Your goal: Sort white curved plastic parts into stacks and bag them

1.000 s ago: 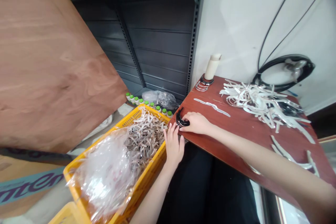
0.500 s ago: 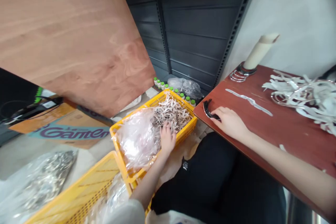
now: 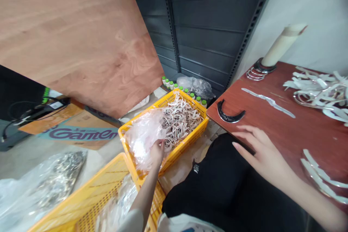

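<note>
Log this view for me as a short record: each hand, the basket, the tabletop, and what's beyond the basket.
Left hand: at the clear plastic bag; whether it grips the bag is unclear
Right hand: open, fingers spread, just short of the black curved pieces
Yellow basket: holds the bag and a heap of pale strips
Red-brown tabletop: bears the black curved pieces, a wavy strip, a cream tube and a white tangle
Beyond basket: green-capped bottles

Released black arcs [image 3: 230, 119], now just beyond the right grip [image 3: 262, 154]; drew left grip [image 3: 157, 155] from pale strips [image 3: 182, 116] to the plastic bag [image 3: 144, 134].
</note>
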`<state>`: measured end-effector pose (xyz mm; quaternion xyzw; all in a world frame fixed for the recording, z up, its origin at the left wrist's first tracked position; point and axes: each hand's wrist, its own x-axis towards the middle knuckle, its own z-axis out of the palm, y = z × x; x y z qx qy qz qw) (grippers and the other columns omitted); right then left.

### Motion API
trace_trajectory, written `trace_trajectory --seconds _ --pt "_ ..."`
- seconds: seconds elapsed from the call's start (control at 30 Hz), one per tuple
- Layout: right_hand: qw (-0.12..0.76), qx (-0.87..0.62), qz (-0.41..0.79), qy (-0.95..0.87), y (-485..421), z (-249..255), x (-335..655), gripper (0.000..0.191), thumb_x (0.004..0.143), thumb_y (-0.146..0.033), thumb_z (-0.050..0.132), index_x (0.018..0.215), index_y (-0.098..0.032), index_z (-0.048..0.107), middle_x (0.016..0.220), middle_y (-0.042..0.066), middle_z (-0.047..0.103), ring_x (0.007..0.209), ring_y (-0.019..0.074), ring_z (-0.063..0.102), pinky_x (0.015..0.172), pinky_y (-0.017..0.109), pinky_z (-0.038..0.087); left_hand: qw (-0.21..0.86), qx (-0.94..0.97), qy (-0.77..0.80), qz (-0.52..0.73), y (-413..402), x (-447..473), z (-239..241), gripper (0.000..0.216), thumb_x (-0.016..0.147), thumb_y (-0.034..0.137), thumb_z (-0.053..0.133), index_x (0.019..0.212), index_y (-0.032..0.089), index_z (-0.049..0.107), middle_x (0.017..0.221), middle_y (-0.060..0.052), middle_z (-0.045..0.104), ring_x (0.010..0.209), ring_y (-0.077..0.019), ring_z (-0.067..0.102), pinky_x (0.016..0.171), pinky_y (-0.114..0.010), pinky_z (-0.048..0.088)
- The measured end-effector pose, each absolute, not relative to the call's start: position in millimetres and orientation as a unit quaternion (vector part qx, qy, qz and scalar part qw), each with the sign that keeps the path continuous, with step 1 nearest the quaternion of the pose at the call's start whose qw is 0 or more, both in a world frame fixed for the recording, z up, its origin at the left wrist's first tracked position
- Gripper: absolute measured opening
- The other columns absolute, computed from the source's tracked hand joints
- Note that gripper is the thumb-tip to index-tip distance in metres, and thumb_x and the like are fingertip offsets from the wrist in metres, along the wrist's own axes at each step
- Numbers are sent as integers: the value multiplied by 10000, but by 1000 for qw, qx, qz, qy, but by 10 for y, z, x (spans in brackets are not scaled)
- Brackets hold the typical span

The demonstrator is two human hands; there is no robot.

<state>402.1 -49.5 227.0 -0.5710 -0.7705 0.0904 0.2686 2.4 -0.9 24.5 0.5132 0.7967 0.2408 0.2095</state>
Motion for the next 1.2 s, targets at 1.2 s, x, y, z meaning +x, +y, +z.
trace_trajectory --seconds 1.2 --pt "453 -676 461 -355 -1086 1356 3625 351 773 -272 550 1113 -209 490 771 -20 648 647 155 651 646 298 541 358 771 471 236 -755 1958 1483 148 975 344 472 921 226 543 878 12 677 759 -128 660 714 -241 498"
